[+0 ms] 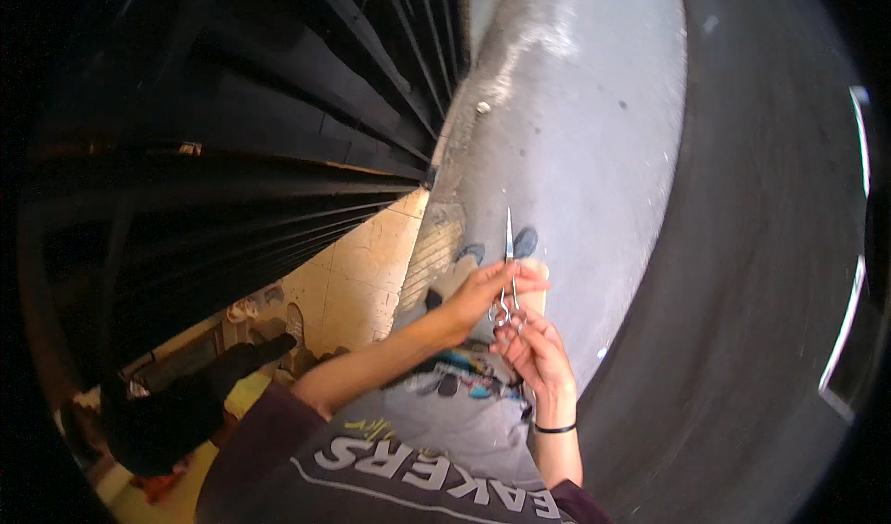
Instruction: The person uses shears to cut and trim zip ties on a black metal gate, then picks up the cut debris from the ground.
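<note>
A pair of silver metal scissors (510, 245) is in front of my body, its slim blades together and the tip facing away from me. My left hand (484, 292) grips it around the pivot, with fingers crossing the shanks. At the finger rings, my right hand (539, 346) has its fingertips and thumb on the metal. Parts of the rings are covered by my fingers. A black band (556, 428) circles my right wrist.
Below my hands are my dark shoes (525, 242) on grey concrete (575, 153). Black slatted metal bars (371, 88) stand to the left, beside tan tiled floor (357, 269) with footwear (243, 310) on it. A dark surface (733, 245) runs along the right.
</note>
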A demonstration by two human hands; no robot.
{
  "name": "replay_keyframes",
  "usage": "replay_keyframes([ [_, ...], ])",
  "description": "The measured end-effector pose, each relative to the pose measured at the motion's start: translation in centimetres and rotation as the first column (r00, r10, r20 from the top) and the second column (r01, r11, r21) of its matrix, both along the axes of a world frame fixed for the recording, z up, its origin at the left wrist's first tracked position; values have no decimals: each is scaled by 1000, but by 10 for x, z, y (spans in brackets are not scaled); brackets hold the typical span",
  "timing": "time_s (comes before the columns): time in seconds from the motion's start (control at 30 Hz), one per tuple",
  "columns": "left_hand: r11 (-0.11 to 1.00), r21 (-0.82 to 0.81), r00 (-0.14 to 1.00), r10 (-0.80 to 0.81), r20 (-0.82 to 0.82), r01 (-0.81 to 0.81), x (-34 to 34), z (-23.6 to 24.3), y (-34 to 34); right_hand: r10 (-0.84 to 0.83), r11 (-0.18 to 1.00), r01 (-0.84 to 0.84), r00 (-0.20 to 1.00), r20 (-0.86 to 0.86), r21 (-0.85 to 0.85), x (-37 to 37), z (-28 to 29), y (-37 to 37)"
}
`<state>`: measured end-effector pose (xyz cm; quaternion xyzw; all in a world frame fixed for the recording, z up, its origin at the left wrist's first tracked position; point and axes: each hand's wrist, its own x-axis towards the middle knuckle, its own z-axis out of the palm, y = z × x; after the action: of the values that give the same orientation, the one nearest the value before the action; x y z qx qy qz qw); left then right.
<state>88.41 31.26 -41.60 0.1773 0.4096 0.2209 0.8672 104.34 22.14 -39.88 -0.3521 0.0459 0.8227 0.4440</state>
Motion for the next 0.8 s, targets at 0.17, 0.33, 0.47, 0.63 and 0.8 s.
replay_keyframes([
  [0.17, 977, -75, 979, 199, -33, -201, 5, -72, 44, 343, 932, -354, 931, -126, -74, 42, -78, 109],
  [0.33, 931, -276, 970, 241, -22, -238, -18, -130, 92, 439, 841, -529, 789, -430, -111, 14, -159, 184],
  [0.47, 985, -50, 861, 121, -494, -167, -43, -196, 83, 707, 695, -713, 701, -93, -93, -4, -224, 215],
  [0.63, 955, 214, 499, 292, -816, -208, -91, -234, 60, 621, 280, -960, 190, 760, 11, -41, -313, 236],
  [0.8, 937, 155, 494, 299, -816, -312, -95, -261, 6, 810, 273, -962, 232, 538, 3, -92, -332, 260],
])
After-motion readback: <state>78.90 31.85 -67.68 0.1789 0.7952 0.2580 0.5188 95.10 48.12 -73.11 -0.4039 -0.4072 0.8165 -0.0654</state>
